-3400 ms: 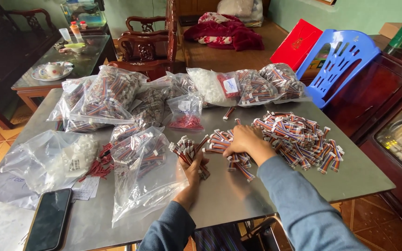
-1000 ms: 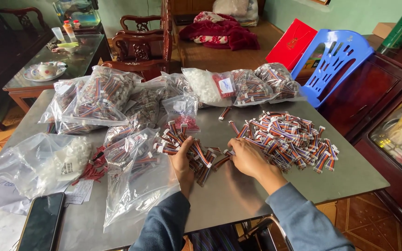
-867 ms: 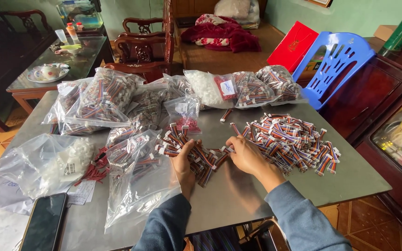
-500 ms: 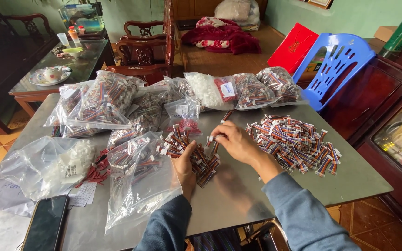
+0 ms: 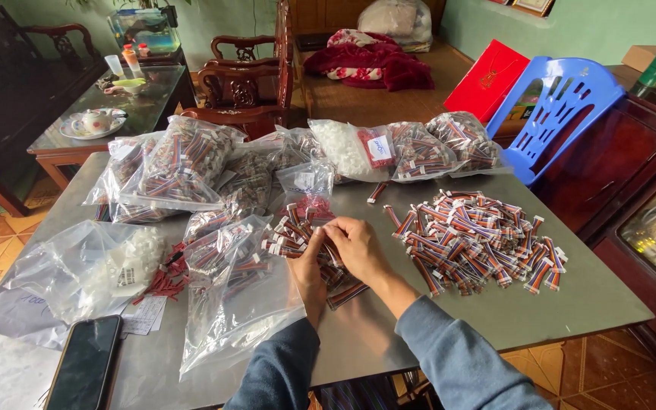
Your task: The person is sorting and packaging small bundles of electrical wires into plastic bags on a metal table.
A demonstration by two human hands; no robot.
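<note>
Both the left hand (image 5: pixel 309 266) and right hand (image 5: pixel 358 247) grip a wire bundle (image 5: pixel 298 235); plastic bags (image 5: pixel 237 296) crowd left, loose wire pile (image 5: pixel 480 239) right, bare worktop (image 5: pixel 571 304) toward the near edge

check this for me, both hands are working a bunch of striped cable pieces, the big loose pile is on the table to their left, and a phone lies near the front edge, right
Not quite: the big loose pile lies to the right of the hands, as the head view shows. The left hand and right hand do work a bunch of cable pieces, and the phone lies near the front edge.
</note>
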